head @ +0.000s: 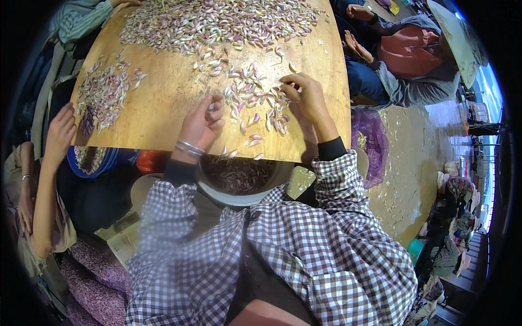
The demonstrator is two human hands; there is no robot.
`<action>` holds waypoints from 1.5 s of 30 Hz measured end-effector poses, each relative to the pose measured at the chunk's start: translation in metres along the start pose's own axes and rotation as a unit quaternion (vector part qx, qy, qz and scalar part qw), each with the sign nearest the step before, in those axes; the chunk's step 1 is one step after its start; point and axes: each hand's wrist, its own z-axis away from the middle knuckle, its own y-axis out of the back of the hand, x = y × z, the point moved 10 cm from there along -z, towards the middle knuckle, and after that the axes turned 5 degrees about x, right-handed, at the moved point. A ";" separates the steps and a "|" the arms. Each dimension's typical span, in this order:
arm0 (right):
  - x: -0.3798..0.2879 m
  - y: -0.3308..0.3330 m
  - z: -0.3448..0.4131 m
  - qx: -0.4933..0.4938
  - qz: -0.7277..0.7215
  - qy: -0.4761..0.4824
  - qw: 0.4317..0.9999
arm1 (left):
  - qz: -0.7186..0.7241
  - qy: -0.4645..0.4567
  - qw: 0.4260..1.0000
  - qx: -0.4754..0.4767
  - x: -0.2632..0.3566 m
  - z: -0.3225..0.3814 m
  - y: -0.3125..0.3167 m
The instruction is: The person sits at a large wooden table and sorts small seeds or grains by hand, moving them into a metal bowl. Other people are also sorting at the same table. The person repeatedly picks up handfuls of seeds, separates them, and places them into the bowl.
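A loose patch of garlic cloves (253,95) with purplish-white skins lies on the wooden tabletop (163,93) between my two hands. At the patch's left, my left hand (204,122) is raised with curled fingers, a metal bangle (190,147) on its wrist. Something pale shows between its thumb and fingers, too small to name. My right hand (305,93) hovers at the patch's right edge, thumb and forefinger slightly apart and no clove visible between them. Below the table's near edge, a round tub (236,199) holds dark, reddish-brown pieces (240,173).
A large garlic heap (220,24) covers the far tabletop; a smaller pile (102,93) lies left. Another person's hand (61,126) is beside it. A blue bucket (75,163) stands below. At right are a purple mesh bag (373,146) and a seated person (412,53).
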 end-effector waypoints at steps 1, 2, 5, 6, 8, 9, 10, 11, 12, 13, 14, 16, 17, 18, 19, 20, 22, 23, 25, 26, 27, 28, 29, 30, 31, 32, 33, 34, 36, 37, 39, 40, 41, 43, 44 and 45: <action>-0.010 -0.005 -0.002 -0.012 0.008 0.041 0.999 | 0.001 0.002 1.000 -0.005 -0.001 0.000 -0.001; -0.015 -0.015 -0.003 -0.041 0.048 0.060 0.996 | -0.003 0.007 1.000 0.006 -0.002 0.000 0.002; -0.018 -0.027 -0.009 -0.088 0.111 0.065 0.988 | -0.012 0.011 1.000 -0.013 -0.004 0.000 0.000; -0.021 -0.029 -0.011 -0.102 0.135 0.079 0.982 | -0.018 0.010 0.999 -0.030 -0.004 0.000 -0.003; -0.029 -0.019 -0.016 -0.068 0.148 0.095 0.982 | -0.028 0.012 0.998 -0.048 -0.006 0.000 -0.007; -0.031 -0.017 -0.017 -0.062 0.162 0.099 0.980 | -0.031 0.014 0.998 -0.048 -0.007 0.000 -0.007; -0.029 -0.011 -0.019 -0.054 0.124 0.072 0.988 | -0.036 0.010 0.998 -0.042 -0.007 -0.001 -0.006; -0.039 -0.016 -0.016 -0.079 0.090 0.110 0.987 | -0.032 0.015 0.998 -0.043 -0.009 0.000 -0.007; -0.047 -0.021 -0.012 -0.098 0.061 0.136 0.984 | -0.031 0.017 0.999 -0.039 -0.011 0.000 -0.008; -0.054 -0.025 -0.007 -0.115 0.033 0.160 0.980 | -0.031 0.018 0.999 -0.039 -0.013 0.000 -0.009; -0.063 -0.037 0.001 -0.165 0.024 0.201 0.965 | -0.036 0.020 0.999 -0.028 -0.014 -0.001 -0.007; -0.069 -0.045 0.007 -0.169 0.085 0.242 0.952 | -0.048 0.017 0.998 -0.021 -0.014 -0.001 -0.006; -0.070 -0.049 0.009 -0.167 0.121 0.256 0.944 | -0.047 0.008 0.998 -0.033 -0.012 -0.001 -0.008; -0.073 -0.050 0.011 -0.167 0.128 0.273 0.939 | -0.052 0.007 0.998 -0.041 -0.012 -0.001 -0.009; -0.074 -0.051 0.011 -0.167 0.139 0.280 0.935 | -0.058 0.009 0.997 -0.045 -0.012 0.000 -0.010; -0.075 -0.054 0.010 -0.176 0.151 0.283 0.931 | -0.061 0.007 0.997 -0.049 -0.011 -0.001 -0.010; -0.075 -0.050 0.000 -0.163 0.128 0.241 0.948 | -0.085 0.005 0.995 -0.055 -0.010 0.000 -0.012; -0.070 -0.050 -0.007 -0.166 0.133 0.197 0.957 | -0.105 0.005 0.993 -0.057 -0.010 0.000 -0.013; -0.089 -0.044 -0.011 -0.125 0.049 0.217 0.967 | -0.142 0.007 0.988 -0.056 -0.011 0.001 -0.016; -0.096 -0.045 -0.012 -0.123 0.029 0.223 0.967 | -0.161 0.012 0.985 -0.053 -0.014 0.002 -0.017; -0.106 -0.042 -0.011 -0.112 -0.009 0.255 0.961 | -0.175 0.014 0.982 -0.068 -0.016 0.003 -0.023; -0.106 -0.045 -0.013 -0.126 -0.002 0.246 0.961 | -0.183 0.019 0.981 -0.056 -0.017 0.003 -0.022; -0.099 -0.047 -0.016 -0.134 0.034 0.217 0.966 | -0.184 0.017 0.981 -0.061 -0.016 0.002 -0.024; -0.099 -0.045 -0.017 -0.131 0.046 0.223 0.965 | -0.184 0.009 0.981 -0.065 -0.015 0.002 -0.026; -0.098 -0.042 -0.017 -0.124 0.054 0.233 0.963 | -0.176 0.014 0.982 -0.061 -0.015 0.002 -0.025; -0.097 -0.038 -0.017 -0.124 0.050 0.246 0.960 | -0.167 0.014 0.984 -0.059 -0.015 0.002 -0.024; -0.093 -0.039 -0.014 -0.150 0.047 0.248 0.956 | -0.159 0.012 0.986 -0.048 -0.014 0.001 -0.021; -0.088 -0.041 -0.011 -0.172 0.045 0.242 0.954 | -0.156 0.005 0.986 -0.054 -0.012 0.001 -0.021; -0.080 -0.051 -0.001 -0.217 0.054 0.229 0.947 | -0.152 -0.006 0.987 -0.050 -0.010 0.001 -0.018; -0.084 -0.050 0.004 -0.212 0.027 0.248 0.945 | -0.148 -0.004 0.988 -0.054 -0.011 0.001 -0.018; -0.084 -0.054 0.010 -0.185 0.033 0.235 0.954 | -0.142 -0.001 0.988 -0.062 -0.011 0.000 -0.019; -0.084 -0.057 0.012 -0.177 0.055 0.232 0.955 | -0.144 -0.002 0.988 -0.055 -0.011 0.000 -0.017; -0.085 -0.059 0.014 -0.168 0.075 0.229 0.956 | -0.147 -0.002 0.988 -0.048 -0.011 0.000 -0.016; -0.086 -0.063 0.016 -0.172 0.117 0.211 0.955 | -0.150 -0.002 0.988 -0.040 -0.011 0.000 -0.015; -0.092 -0.057 0.014 -0.147 0.101 0.213 0.961 | -0.150 0.000 0.988 -0.038 -0.011 0.001 -0.015; -0.094 -0.055 0.012 -0.140 0.104 0.194 0.965 | -0.150 0.001 0.988 -0.036 -0.011 0.001 -0.015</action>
